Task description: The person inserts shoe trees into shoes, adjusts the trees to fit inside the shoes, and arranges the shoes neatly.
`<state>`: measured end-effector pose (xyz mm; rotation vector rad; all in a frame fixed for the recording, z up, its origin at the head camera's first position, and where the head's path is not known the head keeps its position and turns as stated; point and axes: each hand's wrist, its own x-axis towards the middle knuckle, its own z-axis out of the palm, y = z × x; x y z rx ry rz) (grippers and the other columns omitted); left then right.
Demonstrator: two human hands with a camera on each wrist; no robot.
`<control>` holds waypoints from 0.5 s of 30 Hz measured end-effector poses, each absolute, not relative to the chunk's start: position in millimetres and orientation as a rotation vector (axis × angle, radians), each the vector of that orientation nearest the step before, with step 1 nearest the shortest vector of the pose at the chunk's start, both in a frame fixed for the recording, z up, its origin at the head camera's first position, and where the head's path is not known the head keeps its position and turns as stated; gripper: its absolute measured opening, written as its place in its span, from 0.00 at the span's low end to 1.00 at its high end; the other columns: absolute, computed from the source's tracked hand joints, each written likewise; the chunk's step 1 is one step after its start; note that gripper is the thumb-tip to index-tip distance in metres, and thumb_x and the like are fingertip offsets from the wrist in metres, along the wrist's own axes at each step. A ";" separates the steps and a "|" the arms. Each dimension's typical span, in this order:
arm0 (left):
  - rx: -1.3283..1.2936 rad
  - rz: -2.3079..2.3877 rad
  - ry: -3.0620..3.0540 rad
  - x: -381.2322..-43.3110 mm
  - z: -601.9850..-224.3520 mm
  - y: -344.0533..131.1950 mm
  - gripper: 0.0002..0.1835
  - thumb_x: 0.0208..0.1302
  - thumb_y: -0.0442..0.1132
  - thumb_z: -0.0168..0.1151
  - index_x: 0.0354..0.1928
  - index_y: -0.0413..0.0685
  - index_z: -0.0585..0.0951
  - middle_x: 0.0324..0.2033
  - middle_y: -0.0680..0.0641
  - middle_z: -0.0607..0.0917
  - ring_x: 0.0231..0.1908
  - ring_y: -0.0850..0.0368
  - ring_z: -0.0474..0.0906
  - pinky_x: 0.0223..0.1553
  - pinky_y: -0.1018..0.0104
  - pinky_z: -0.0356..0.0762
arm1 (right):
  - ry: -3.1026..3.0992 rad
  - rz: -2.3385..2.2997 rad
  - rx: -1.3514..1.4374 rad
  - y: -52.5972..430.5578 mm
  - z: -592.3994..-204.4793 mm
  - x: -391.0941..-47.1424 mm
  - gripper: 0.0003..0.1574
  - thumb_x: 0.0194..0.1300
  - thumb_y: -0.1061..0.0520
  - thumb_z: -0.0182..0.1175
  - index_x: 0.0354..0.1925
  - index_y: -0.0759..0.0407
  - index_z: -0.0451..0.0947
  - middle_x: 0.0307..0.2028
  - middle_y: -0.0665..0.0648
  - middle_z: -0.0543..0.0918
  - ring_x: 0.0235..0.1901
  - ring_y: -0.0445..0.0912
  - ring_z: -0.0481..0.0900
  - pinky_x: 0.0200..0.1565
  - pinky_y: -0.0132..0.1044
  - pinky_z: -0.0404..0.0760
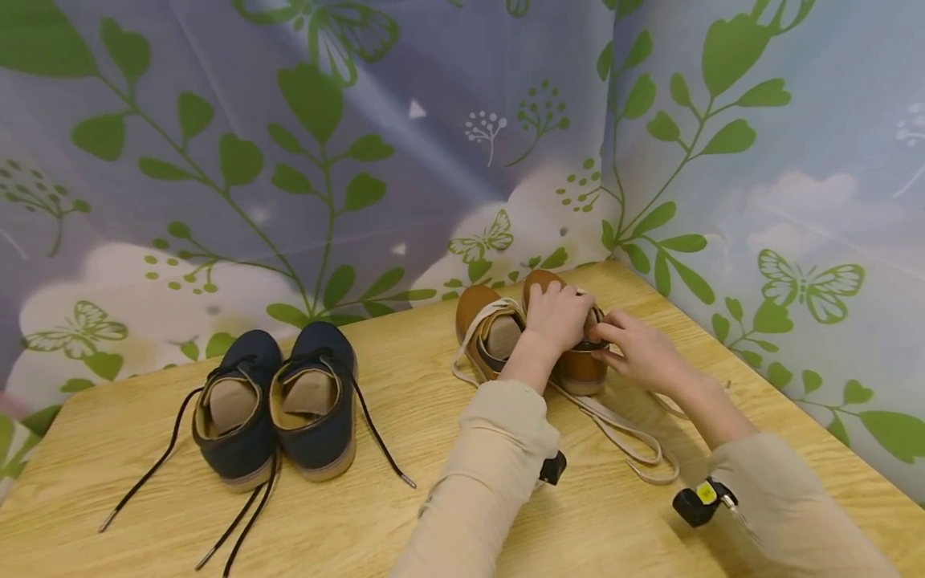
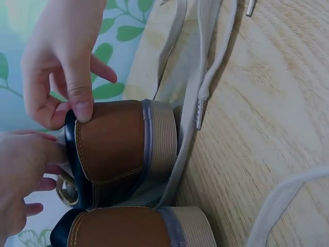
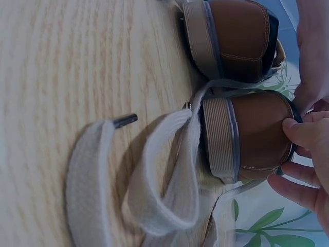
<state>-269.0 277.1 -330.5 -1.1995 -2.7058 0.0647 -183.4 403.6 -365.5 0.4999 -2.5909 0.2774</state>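
A pair of brown leather shoes with dark collars stands at the back right of the table. My right hand (image 1: 643, 347) pinches the heel collar of the right brown shoe (image 3: 259, 136), thumb on the outside of the heel and fingers at the inner rim. Over that shoe's opening lies my left hand (image 1: 556, 317), its fingers reaching down inside, where the tips are hidden. The left brown shoe (image 1: 477, 315) stands close beside it with tan stuffing (image 1: 502, 337) inside. Loose flat cream laces (image 1: 621, 433) trail from the shoes onto the wood.
Two navy shoes, one left (image 1: 234, 409) and one right (image 1: 314, 401), stand at the table's left with tan stuffing inside and black laces (image 1: 379, 437) hanging loose. A leaf-printed cloth wall (image 1: 433, 160) borders the table (image 1: 405, 385) at the back and right.
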 end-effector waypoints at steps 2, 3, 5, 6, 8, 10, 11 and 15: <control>-1.211 0.073 -2.689 -268.1 -329.6 277.2 0.16 0.66 0.54 0.53 0.53 0.67 0.76 0.49 0.56 0.77 0.49 0.56 0.70 0.49 0.57 0.63 | -2.586 0.273 0.503 404.0 -365.9 -183.6 0.10 0.50 0.64 0.69 0.31 0.56 0.78 0.33 0.54 0.73 0.28 0.48 0.74 0.27 0.42 0.73; -1.213 0.080 -2.679 -267.7 -329.5 277.9 0.15 0.65 0.55 0.53 0.52 0.66 0.77 0.48 0.56 0.78 0.48 0.57 0.71 0.48 0.57 0.64 | -2.586 0.269 0.502 404.2 -366.2 -183.7 0.11 0.50 0.64 0.69 0.32 0.56 0.78 0.33 0.54 0.73 0.28 0.48 0.74 0.27 0.42 0.73; -1.207 0.094 -2.666 -266.4 -329.5 279.8 0.15 0.65 0.56 0.53 0.50 0.64 0.77 0.45 0.55 0.79 0.46 0.57 0.72 0.47 0.59 0.65 | -2.590 0.264 0.504 404.3 -366.4 -184.1 0.11 0.50 0.64 0.69 0.32 0.56 0.77 0.34 0.55 0.73 0.29 0.48 0.74 0.27 0.42 0.73; -1.197 0.099 -2.668 -266.1 -329.6 281.1 0.16 0.65 0.57 0.53 0.49 0.63 0.77 0.44 0.55 0.79 0.45 0.58 0.72 0.47 0.59 0.65 | -2.594 0.263 0.505 404.4 -366.4 -184.1 0.11 0.50 0.64 0.69 0.31 0.56 0.77 0.34 0.55 0.73 0.29 0.48 0.74 0.27 0.43 0.73; -1.179 0.113 -2.673 -265.3 -329.6 283.2 0.17 0.63 0.59 0.54 0.49 0.63 0.77 0.43 0.55 0.79 0.45 0.58 0.72 0.48 0.59 0.65 | -2.601 0.259 0.508 404.4 -366.1 -184.0 0.11 0.49 0.63 0.69 0.31 0.56 0.76 0.34 0.55 0.73 0.29 0.49 0.74 0.27 0.43 0.73; -1.166 0.123 -2.685 -264.9 -329.5 284.9 0.17 0.63 0.59 0.54 0.50 0.63 0.77 0.44 0.55 0.78 0.46 0.58 0.72 0.48 0.59 0.65 | -2.601 0.257 0.517 404.0 -365.3 -183.8 0.12 0.49 0.63 0.70 0.30 0.56 0.75 0.34 0.54 0.73 0.29 0.48 0.74 0.27 0.42 0.73; -1.162 0.129 -2.691 -264.8 -329.3 285.6 0.18 0.63 0.59 0.54 0.50 0.63 0.76 0.44 0.55 0.78 0.46 0.58 0.72 0.49 0.58 0.65 | -2.600 0.258 0.522 403.9 -365.0 -183.6 0.13 0.48 0.63 0.70 0.30 0.55 0.75 0.34 0.54 0.73 0.28 0.48 0.74 0.26 0.42 0.72; -1.147 0.125 -2.702 -264.7 -330.0 287.5 0.17 0.63 0.59 0.54 0.51 0.64 0.76 0.45 0.55 0.78 0.46 0.57 0.72 0.50 0.58 0.64 | -2.585 0.270 0.545 403.5 -364.4 -183.7 0.13 0.48 0.64 0.70 0.29 0.55 0.74 0.33 0.54 0.73 0.28 0.47 0.73 0.27 0.41 0.72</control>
